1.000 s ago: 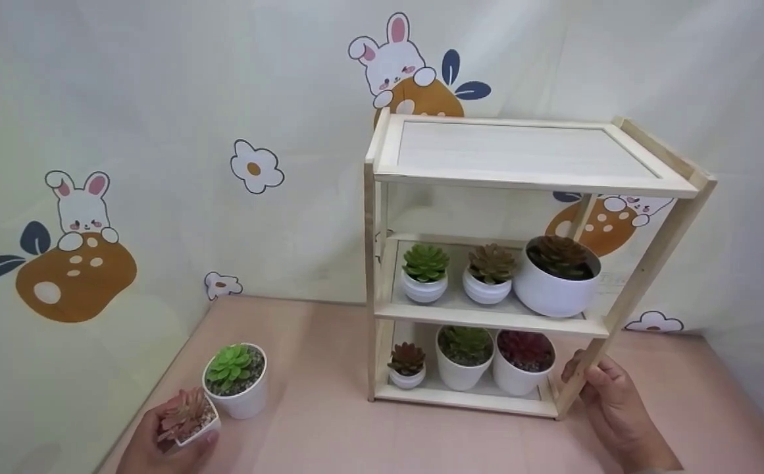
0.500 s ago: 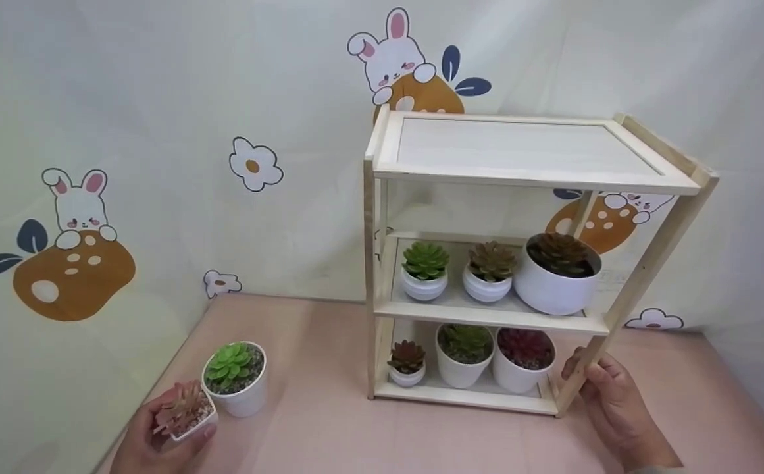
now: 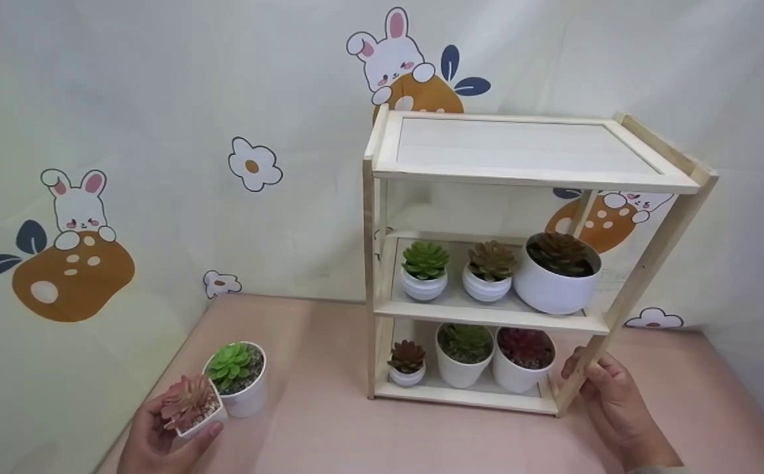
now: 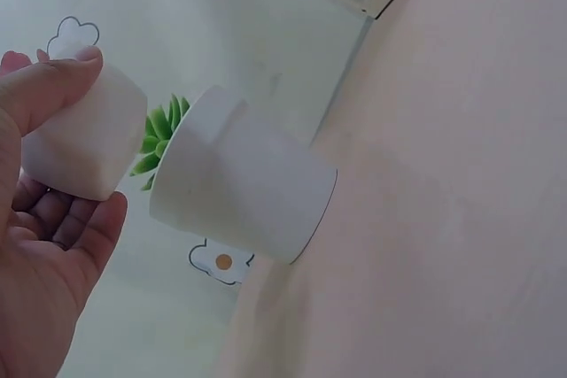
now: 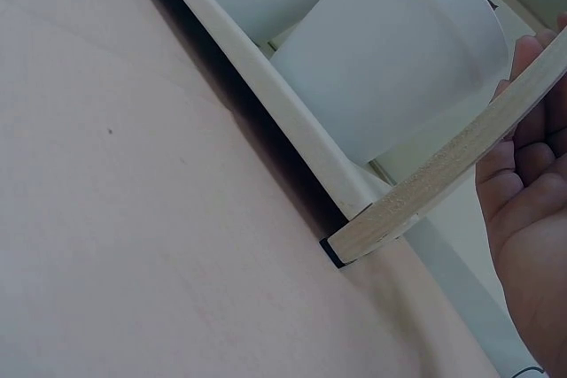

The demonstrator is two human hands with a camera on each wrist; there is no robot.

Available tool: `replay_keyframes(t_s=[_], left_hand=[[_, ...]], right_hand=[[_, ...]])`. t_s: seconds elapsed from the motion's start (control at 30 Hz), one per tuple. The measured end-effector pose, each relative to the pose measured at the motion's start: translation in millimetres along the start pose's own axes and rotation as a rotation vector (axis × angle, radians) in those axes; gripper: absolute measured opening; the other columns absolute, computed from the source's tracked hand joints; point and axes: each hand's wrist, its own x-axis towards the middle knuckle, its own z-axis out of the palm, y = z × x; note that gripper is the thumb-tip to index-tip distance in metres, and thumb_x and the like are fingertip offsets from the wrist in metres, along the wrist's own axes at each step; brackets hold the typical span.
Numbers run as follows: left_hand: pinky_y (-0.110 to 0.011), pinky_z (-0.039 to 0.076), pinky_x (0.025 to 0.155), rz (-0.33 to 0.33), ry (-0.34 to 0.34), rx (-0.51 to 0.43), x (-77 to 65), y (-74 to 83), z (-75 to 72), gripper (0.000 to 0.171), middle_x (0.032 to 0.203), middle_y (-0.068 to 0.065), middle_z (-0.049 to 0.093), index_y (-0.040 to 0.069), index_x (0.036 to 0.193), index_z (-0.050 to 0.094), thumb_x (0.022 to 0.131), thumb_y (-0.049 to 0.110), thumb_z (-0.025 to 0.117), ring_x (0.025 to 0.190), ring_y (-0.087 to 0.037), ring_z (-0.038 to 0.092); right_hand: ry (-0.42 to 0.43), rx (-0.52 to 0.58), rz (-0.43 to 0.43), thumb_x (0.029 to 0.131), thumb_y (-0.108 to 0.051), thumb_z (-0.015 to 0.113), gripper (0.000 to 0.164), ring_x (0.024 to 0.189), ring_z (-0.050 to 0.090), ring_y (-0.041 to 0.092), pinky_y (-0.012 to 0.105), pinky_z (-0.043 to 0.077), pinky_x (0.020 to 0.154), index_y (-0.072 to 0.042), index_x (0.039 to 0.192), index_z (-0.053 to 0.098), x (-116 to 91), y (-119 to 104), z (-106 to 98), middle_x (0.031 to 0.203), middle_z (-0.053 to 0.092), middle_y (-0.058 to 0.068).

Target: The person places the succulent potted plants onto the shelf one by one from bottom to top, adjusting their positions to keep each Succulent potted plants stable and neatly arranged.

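Observation:
At the lower left of the head view, my left hand [image 3: 161, 438] grips a small white pot holding a pink succulent [image 3: 187, 400]. The left wrist view shows thumb and fingers round that white pot [image 4: 89, 130], lifted clear of the table. Just beside it stands a white pot with a bright green succulent [image 3: 243, 388]. On the right, my right hand [image 3: 618, 401] holds the lower front post of a wooden shelf rack [image 3: 493, 320]. In the right wrist view, fingers [image 5: 500, 188] curl behind the post [image 5: 443, 174]; the thumb is out of sight there.
On the middle shelf sit a green succulent [image 3: 425, 270], a brownish one [image 3: 489, 273] and a larger white pot [image 3: 556, 283]. The bottom shelf bears a small dark red succulent [image 3: 408, 365], a green one [image 3: 466, 355] and a red one [image 3: 524, 359]. A pink table [image 3: 329, 434] lies below.
My left hand has brought the pink succulent slightly right and up, so its pot now overlaps the green succulent's pot in view. The right hand stays on the post.

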Motion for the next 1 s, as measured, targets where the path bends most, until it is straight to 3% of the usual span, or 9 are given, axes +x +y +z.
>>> replay_keyframes(t_s=[0.17,0.3,0.4,0.63,0.8,1.0], left_hand=[[-0.041,0.035,0.111,0.033,-0.031,0.007,-3.6,1.6,4.0,0.095,0.155,-0.005,0.032,0.008,0.14,0.03,0.066,0.026,0.089,0.138,-0.025,0.036],[-0.017,0.042,0.099,0.046,-0.04,0.074,-6.7,2.0,7.0,0.093,0.148,-0.003,0.039,0.011,0.141,0.032,0.069,0.028,0.088,0.128,-0.017,0.042],[-0.007,0.039,0.089,0.041,-0.038,0.106,-8.7,2.2,9.3,0.094,0.142,-0.001,0.04,0.013,0.142,0.031,0.069,0.03,0.087,0.118,-0.011,0.043],[-0.003,0.037,0.082,0.037,-0.02,0.043,-15.3,4.8,14.5,0.093,0.13,-0.007,0.046,0.006,0.137,0.031,0.065,0.022,0.09,0.102,-0.003,0.05],[-0.004,0.039,0.081,0.04,-0.016,0.062,-20.9,9.5,18.3,0.092,0.129,-0.007,0.051,0.007,0.135,0.036,0.064,0.026,0.09,0.101,-0.003,0.053],[-0.01,0.04,0.089,0.019,-0.084,0.082,-24.8,14.2,20.4,0.096,0.135,-0.008,0.05,0.009,0.139,0.035,0.064,0.034,0.09,0.108,-0.008,0.052]], right_hand=[[0.036,-0.014,0.018,0.101,-0.013,0.047,0.018,0.086,0.062,0.013,0.024,0.05,0.08,-0.011,0.098,0.065,-1.4,-0.1,0.9,0.091,0.064,0.0],[0.067,-0.033,0.037,0.101,-0.01,0.046,0.018,0.084,0.063,0.013,0.024,0.05,0.079,-0.01,0.098,0.064,-1.7,0.4,1.4,0.088,0.064,0.002],[0.084,-0.045,0.045,0.101,-0.012,0.047,0.017,0.085,0.062,0.013,0.025,0.05,0.08,-0.011,0.098,0.064,-1.1,0.3,1.9,0.089,0.064,0.001],[-0.031,0.034,-0.012,0.102,-0.009,0.045,0.02,0.09,0.062,0.014,0.024,0.05,0.083,-0.008,0.102,0.065,1.1,0.7,0.5,0.092,0.065,0.002],[0.01,0.024,-0.005,0.101,-0.009,0.046,0.02,0.087,0.064,0.013,0.025,0.051,0.081,-0.01,0.099,0.066,1.3,0.0,1.5,0.09,0.065,0.001],[0.022,0.023,-0.001,0.101,-0.008,0.046,0.02,0.085,0.064,0.013,0.025,0.051,0.08,-0.009,0.098,0.066,0.3,-0.7,2.7,0.089,0.065,0.003]])
